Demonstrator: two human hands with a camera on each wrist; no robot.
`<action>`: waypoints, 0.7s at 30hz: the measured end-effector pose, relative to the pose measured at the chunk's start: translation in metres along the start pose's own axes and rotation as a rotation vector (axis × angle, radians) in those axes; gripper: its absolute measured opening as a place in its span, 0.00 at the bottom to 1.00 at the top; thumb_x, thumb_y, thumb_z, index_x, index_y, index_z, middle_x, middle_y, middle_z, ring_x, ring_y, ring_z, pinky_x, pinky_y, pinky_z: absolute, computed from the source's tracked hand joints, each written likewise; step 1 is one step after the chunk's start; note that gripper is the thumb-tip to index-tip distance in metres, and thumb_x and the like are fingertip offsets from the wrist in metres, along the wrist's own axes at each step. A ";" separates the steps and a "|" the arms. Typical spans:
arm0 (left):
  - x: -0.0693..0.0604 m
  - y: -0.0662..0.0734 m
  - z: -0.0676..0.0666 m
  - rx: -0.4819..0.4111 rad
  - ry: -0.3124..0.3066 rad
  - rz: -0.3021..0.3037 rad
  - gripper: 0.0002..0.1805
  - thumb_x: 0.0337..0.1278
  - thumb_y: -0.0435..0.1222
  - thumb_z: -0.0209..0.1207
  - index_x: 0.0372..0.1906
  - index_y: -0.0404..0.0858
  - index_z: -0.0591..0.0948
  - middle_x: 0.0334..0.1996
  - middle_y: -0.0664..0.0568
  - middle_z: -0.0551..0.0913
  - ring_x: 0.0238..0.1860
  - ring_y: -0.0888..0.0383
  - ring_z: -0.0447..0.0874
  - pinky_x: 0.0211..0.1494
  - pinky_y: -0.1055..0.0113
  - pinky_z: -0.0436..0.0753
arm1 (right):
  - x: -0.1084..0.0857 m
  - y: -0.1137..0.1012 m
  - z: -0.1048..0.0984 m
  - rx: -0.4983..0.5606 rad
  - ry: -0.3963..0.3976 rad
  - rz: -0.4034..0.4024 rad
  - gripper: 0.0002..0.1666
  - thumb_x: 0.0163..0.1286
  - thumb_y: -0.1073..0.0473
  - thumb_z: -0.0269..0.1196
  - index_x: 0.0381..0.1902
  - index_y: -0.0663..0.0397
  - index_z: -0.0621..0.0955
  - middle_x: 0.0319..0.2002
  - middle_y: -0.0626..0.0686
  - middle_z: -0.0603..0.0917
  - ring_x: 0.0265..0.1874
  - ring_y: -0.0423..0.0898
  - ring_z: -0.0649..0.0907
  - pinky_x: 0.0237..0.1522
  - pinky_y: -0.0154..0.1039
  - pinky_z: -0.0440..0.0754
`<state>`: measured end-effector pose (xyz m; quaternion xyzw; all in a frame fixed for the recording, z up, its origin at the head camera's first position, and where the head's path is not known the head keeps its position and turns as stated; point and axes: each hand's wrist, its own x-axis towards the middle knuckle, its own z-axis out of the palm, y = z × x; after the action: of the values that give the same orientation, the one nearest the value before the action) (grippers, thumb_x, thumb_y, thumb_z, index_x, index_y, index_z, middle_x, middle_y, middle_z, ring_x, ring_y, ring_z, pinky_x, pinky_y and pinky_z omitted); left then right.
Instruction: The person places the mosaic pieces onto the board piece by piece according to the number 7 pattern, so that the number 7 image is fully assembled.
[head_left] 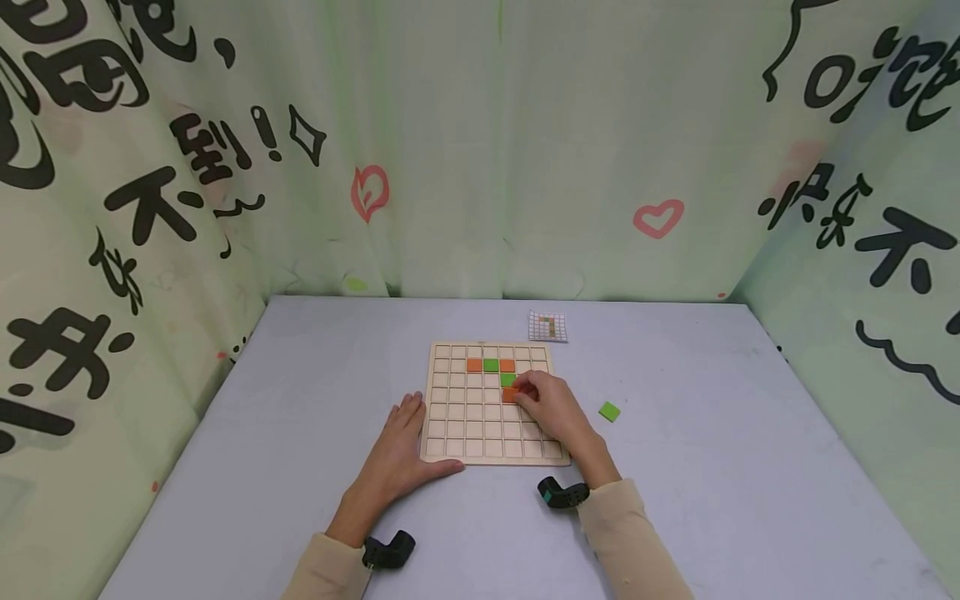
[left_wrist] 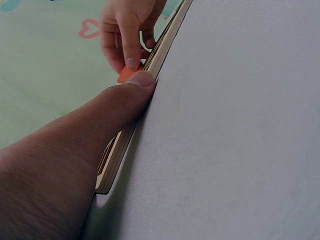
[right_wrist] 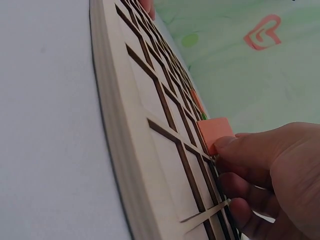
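Note:
On the table lies a square wooden grid board with several orange and green square tiles in its cells. My right hand pinches an orange tile between thumb and fingers, tilted up over a cell below the green tile. Higher up, a row holds an orange tile, a green tile and another orange tile. My left hand rests along the board's lower left corner, fingers at the left edge and thumb on the near edge, as the left wrist view also shows.
A loose green tile lies on the table to the right of the board. Behind the board is a small pattern card printed with a grid. Printed curtains stand round the white table.

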<state>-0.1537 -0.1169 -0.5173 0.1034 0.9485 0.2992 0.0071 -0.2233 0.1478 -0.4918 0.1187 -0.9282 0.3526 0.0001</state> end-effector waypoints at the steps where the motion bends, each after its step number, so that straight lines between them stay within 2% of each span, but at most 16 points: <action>1: 0.000 0.000 0.000 0.003 -0.001 0.000 0.67 0.39 0.69 0.69 0.78 0.32 0.58 0.79 0.41 0.56 0.82 0.46 0.48 0.85 0.51 0.52 | 0.000 0.000 0.000 -0.003 0.002 -0.003 0.09 0.69 0.62 0.66 0.46 0.56 0.84 0.39 0.52 0.86 0.34 0.42 0.80 0.38 0.36 0.81; 10: 0.000 0.000 0.000 0.013 0.000 0.007 0.67 0.39 0.69 0.69 0.77 0.31 0.58 0.79 0.40 0.56 0.81 0.45 0.49 0.85 0.50 0.52 | -0.001 0.000 0.002 -0.055 0.023 -0.061 0.11 0.68 0.61 0.67 0.47 0.58 0.87 0.42 0.53 0.86 0.36 0.43 0.80 0.40 0.38 0.81; 16: 0.000 -0.001 0.001 0.014 0.007 0.017 0.67 0.39 0.68 0.69 0.77 0.30 0.59 0.79 0.40 0.56 0.81 0.44 0.49 0.84 0.50 0.52 | -0.001 0.000 0.001 -0.102 0.021 -0.079 0.14 0.69 0.59 0.67 0.49 0.59 0.88 0.38 0.53 0.85 0.33 0.43 0.78 0.36 0.37 0.78; 21: 0.000 -0.001 0.001 0.013 0.010 0.015 0.67 0.39 0.68 0.69 0.77 0.31 0.59 0.79 0.40 0.56 0.81 0.44 0.49 0.84 0.50 0.52 | -0.002 -0.001 0.002 -0.091 0.037 -0.088 0.15 0.68 0.60 0.67 0.50 0.59 0.88 0.36 0.52 0.83 0.33 0.44 0.79 0.35 0.37 0.79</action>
<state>-0.1537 -0.1170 -0.5184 0.1088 0.9496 0.2938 -0.0005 -0.2210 0.1465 -0.4927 0.1529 -0.9370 0.3117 0.0380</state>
